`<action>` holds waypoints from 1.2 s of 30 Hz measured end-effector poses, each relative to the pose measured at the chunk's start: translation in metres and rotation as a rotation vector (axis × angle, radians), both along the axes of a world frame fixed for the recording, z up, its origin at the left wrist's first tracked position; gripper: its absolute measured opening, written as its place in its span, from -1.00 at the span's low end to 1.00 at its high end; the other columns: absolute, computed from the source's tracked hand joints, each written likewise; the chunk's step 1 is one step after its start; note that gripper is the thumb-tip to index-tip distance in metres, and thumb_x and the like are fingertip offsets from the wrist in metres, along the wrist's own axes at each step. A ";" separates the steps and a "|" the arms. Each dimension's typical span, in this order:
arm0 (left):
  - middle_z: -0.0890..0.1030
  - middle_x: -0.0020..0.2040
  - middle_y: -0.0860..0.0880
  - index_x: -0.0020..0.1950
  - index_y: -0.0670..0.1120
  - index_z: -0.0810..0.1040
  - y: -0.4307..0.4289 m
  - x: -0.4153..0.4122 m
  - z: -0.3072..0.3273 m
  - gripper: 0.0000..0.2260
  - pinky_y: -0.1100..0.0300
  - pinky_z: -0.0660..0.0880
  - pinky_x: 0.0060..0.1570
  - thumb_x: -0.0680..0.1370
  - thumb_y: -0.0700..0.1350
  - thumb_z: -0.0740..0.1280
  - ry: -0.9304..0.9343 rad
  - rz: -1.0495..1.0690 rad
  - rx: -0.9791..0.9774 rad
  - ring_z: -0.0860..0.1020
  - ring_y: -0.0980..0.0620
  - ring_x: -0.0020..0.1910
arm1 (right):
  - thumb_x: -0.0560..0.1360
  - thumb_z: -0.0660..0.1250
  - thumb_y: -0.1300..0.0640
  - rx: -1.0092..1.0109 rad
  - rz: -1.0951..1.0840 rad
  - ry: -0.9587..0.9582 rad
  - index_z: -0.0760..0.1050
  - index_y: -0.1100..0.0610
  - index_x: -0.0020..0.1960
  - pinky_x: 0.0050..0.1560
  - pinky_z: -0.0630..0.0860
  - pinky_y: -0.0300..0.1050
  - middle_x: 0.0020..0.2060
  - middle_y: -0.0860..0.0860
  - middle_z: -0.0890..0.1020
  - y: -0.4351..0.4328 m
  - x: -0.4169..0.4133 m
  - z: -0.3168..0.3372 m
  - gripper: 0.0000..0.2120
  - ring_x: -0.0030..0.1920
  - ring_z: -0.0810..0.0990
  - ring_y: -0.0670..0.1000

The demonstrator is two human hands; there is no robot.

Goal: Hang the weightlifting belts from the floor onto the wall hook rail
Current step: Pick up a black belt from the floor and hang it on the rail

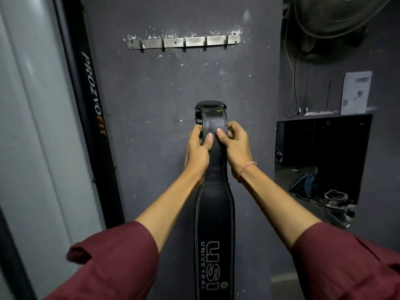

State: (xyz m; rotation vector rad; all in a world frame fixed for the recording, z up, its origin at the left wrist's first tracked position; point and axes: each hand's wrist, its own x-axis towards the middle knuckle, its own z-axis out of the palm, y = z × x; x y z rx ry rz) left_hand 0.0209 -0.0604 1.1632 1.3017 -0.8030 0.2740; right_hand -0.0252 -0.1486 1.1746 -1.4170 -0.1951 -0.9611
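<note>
Though dim, seemingly leather "USI UNIVERSAL" belt (214,224) tight in left hand (198,152) and right hand (237,150); "PROZVOFIT" post (95,105).

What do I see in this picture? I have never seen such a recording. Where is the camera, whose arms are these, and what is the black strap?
There is no machine here. The camera sits on a person's head and looks forward and down, so the arms in dark red sleeves are that person's own. The two grips are bare hands: the left grip and the right grip both pinch a black leather weightlifting belt near its buckle end, thumbs on top. The rest of the belt hangs down out of the picture. Above, on the dark wall, is a metal hook rail; its hooks are all bare. A fan is at the upper right.
</note>
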 end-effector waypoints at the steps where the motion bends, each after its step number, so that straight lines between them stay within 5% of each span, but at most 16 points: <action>1: 0.58 0.15 -0.17 0.13 -0.09 0.41 -0.001 0.000 -0.001 -0.87 0.02 0.50 0.21 0.63 -0.07 0.21 -0.049 0.036 0.058 0.56 -0.02 0.13 | 0.55 0.30 0.29 0.018 -0.003 -0.012 0.48 0.31 0.00 0.00 0.56 0.09 -0.14 0.21 0.62 -0.001 0.002 0.001 -0.92 -0.10 0.58 0.11; 5: 0.50 0.14 0.03 0.18 -0.11 0.27 -0.002 -0.020 -0.020 -0.86 0.16 0.40 0.17 0.69 -0.07 0.12 -0.159 0.082 0.183 0.48 0.15 0.13 | 0.56 0.27 0.34 0.162 -0.058 -0.052 0.50 0.23 -0.09 -0.12 0.49 0.00 -0.26 0.12 0.57 -0.002 0.008 0.017 -0.92 -0.18 0.51 0.08; 7: 0.44 0.40 0.00 0.38 -0.14 0.26 0.002 -0.023 -0.048 -0.62 0.04 0.30 0.40 0.68 0.09 0.09 -0.132 0.117 0.308 0.39 0.02 0.41 | 0.55 0.28 0.34 0.184 -0.079 -0.058 0.48 0.17 -0.15 -0.12 0.40 -0.03 -0.29 0.09 0.51 -0.005 0.011 0.031 -0.86 -0.19 0.44 0.06; 9: 0.54 0.24 -0.12 0.28 -0.12 0.33 0.006 -0.019 -0.072 -0.59 -0.08 0.34 0.36 0.65 0.19 0.09 -0.102 0.147 0.374 0.45 -0.18 0.32 | 0.55 0.28 0.36 0.184 -0.104 -0.059 0.46 0.13 -0.21 -0.11 0.39 -0.05 -0.31 0.05 0.51 -0.009 0.013 0.040 -0.79 -0.20 0.42 0.04; 11: 0.54 0.14 0.02 0.26 -0.10 0.41 0.007 -0.023 -0.083 -0.66 0.08 0.36 0.29 0.65 0.12 0.16 -0.047 0.138 0.319 0.50 -0.01 0.21 | 0.55 0.28 0.36 0.175 -0.116 -0.056 0.46 0.11 -0.22 -0.09 0.42 -0.06 -0.32 0.01 0.54 -0.013 0.014 0.040 -0.77 -0.22 0.46 0.01; 13: 0.44 0.41 0.02 0.47 -0.16 0.36 0.002 -0.026 -0.085 -0.55 0.17 0.26 0.43 0.65 0.04 0.22 0.015 0.160 0.241 0.37 0.10 0.42 | 0.56 0.28 0.32 0.105 -0.111 -0.045 0.45 0.09 -0.20 -0.08 0.44 -0.06 -0.30 0.02 0.54 -0.016 0.014 0.036 -0.79 -0.22 0.48 -0.02; 15: 0.41 0.48 -0.09 0.50 -0.22 0.33 -0.007 -0.027 -0.085 -0.54 0.16 0.22 0.49 0.65 -0.05 0.25 0.031 0.207 0.139 0.32 0.10 0.46 | 0.59 0.28 0.24 0.004 -0.096 -0.018 0.45 0.07 -0.18 -0.09 0.45 -0.08 -0.27 0.02 0.53 -0.016 0.009 0.029 -0.82 -0.20 0.47 -0.03; 18: 0.43 0.41 -0.01 0.49 -0.22 0.33 -0.018 -0.032 -0.075 -0.58 0.36 0.22 0.36 0.64 -0.18 0.25 0.074 0.235 0.019 0.33 0.27 0.34 | 0.62 0.23 0.16 -0.134 -0.062 0.040 0.42 0.17 -0.11 -0.05 0.45 -0.08 -0.21 0.03 0.52 -0.020 0.002 -0.002 -0.85 -0.16 0.46 -0.06; 21: 0.57 0.10 0.16 0.27 -0.12 0.48 -0.021 -0.029 -0.054 -0.78 0.41 0.35 0.16 0.64 -0.26 0.25 0.046 0.229 -0.054 0.49 0.49 0.00 | 0.61 0.24 0.11 -0.245 -0.038 0.114 0.44 0.21 0.09 0.12 0.50 -0.03 -0.05 0.00 0.63 -0.028 -0.006 -0.049 -0.84 0.00 0.58 -0.03; 23: 0.61 -0.04 0.07 0.11 -0.22 0.52 -0.018 -0.020 -0.039 -0.90 0.25 0.43 0.10 0.64 -0.25 0.24 0.048 0.240 -0.076 0.55 0.39 -0.08 | 0.59 0.28 0.22 -0.212 0.057 0.169 0.45 0.17 0.21 0.18 0.54 -0.10 0.11 0.01 0.65 -0.032 -0.015 -0.082 -0.80 0.12 0.62 -0.01; 26: 0.63 0.03 -0.21 0.08 -0.36 0.46 -0.015 -0.012 -0.017 -0.74 -0.03 0.46 0.17 0.65 -0.13 0.24 0.000 0.243 -0.085 0.60 -0.03 0.07 | 0.57 0.27 0.39 0.025 0.263 0.231 0.47 0.32 0.25 0.05 0.59 -0.14 0.11 0.16 0.66 -0.036 -0.030 -0.124 -0.74 0.04 0.66 0.03; 29: 0.56 -0.10 -0.23 0.00 -0.24 0.45 -0.014 -0.010 0.003 -0.74 0.05 0.45 0.00 0.65 -0.03 0.21 -0.108 0.231 0.042 0.50 0.06 -0.12 | 0.58 0.25 0.38 0.147 0.263 0.221 0.53 0.29 0.18 -0.08 0.63 -0.17 -0.02 0.16 0.69 -0.037 -0.032 -0.130 -0.80 -0.05 0.68 0.05; 33: 0.62 0.18 -0.08 0.25 -0.14 0.47 -0.012 -0.007 0.021 -0.67 0.04 0.50 0.26 0.59 0.04 0.32 -0.153 0.206 0.098 0.59 0.03 0.17 | 0.58 0.21 0.41 0.245 0.201 0.106 0.55 0.27 0.13 -0.01 0.63 -0.11 -0.06 0.13 0.68 -0.028 -0.024 -0.099 -0.80 -0.08 0.65 0.02; 36: 0.59 0.05 -0.13 0.17 -0.18 0.40 -0.013 -0.010 0.011 -0.73 0.27 0.46 0.06 0.63 0.00 0.28 -0.154 0.257 0.084 0.54 0.09 -0.03 | 0.58 0.20 0.43 0.293 0.187 0.038 0.56 0.25 0.11 0.09 0.59 -0.01 -0.03 0.16 0.67 -0.025 -0.019 -0.081 -0.78 -0.05 0.64 0.05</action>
